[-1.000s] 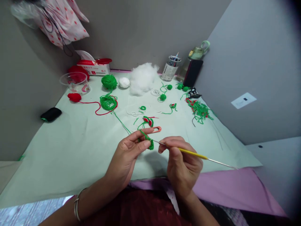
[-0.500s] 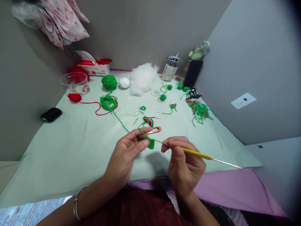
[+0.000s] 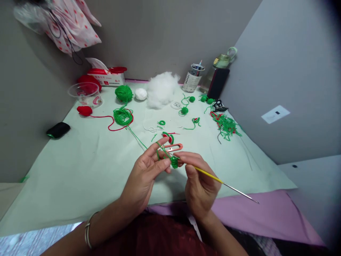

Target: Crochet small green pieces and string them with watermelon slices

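Between thumb and fingers, my left hand [image 3: 145,172] pinches a small green crochet piece [image 3: 174,162], with green yarn looped over its raised index finger. My right hand [image 3: 201,183] grips a yellow-handled crochet hook [image 3: 209,174] like a pen. The hook's working end meets the crochet piece, and its tip is hidden by fingers and yarn. The other metal end points down to the right. Just beyond the left fingers lies an orange-handled cutter [image 3: 177,147], partly covered. Behind it are small red and green crocheted pieces [image 3: 171,138].
A green yarn ball [image 3: 124,93] and loose green coil [image 3: 123,116] lie left of white stuffing [image 3: 163,89]. Red yarn [image 3: 84,111] and a clear tub [image 3: 97,100] sit farther left. Yarn scraps [image 3: 227,126], a pen can [image 3: 194,80] and a phone [image 3: 218,83] are at right.
My right hand has moved left, bringing the hook closer to the crochet piece. My left index finger has lifted, uncovering more of the orange cutter.
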The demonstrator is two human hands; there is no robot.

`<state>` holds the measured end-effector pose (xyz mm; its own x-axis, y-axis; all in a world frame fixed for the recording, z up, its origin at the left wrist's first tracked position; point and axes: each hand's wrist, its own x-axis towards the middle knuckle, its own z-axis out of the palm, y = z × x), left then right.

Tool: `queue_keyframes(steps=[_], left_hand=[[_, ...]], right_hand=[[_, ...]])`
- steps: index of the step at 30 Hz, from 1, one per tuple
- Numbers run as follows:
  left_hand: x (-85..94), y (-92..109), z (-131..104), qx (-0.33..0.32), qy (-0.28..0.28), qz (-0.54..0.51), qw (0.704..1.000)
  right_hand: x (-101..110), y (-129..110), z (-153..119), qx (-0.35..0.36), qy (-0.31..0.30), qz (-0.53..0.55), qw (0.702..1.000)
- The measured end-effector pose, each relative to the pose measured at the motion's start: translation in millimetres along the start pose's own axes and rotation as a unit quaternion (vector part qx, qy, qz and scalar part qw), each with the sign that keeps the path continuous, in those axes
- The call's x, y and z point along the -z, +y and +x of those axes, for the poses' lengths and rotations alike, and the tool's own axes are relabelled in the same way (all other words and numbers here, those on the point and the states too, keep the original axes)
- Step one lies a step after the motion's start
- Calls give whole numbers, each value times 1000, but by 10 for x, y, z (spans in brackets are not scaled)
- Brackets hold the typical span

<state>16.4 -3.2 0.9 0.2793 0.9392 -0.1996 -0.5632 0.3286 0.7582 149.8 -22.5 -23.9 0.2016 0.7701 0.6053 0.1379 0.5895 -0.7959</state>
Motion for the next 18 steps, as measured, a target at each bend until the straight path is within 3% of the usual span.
queue_keyframes(steps=[5,12,15,18], left_hand=[[0,23,-1,33,-4,12,999],[26,3,22,24,-6,26,999],[37,-23,21,5,1,39,999],[35,-34,18,5,3,32,999]], right_hand=[[-11,26,-16,9,9,-9,1000],[27,15,9,19,-8,-30,999],[43,50,15,82,-31,-136,987],[26,80,5,141,-12,-198,970]])
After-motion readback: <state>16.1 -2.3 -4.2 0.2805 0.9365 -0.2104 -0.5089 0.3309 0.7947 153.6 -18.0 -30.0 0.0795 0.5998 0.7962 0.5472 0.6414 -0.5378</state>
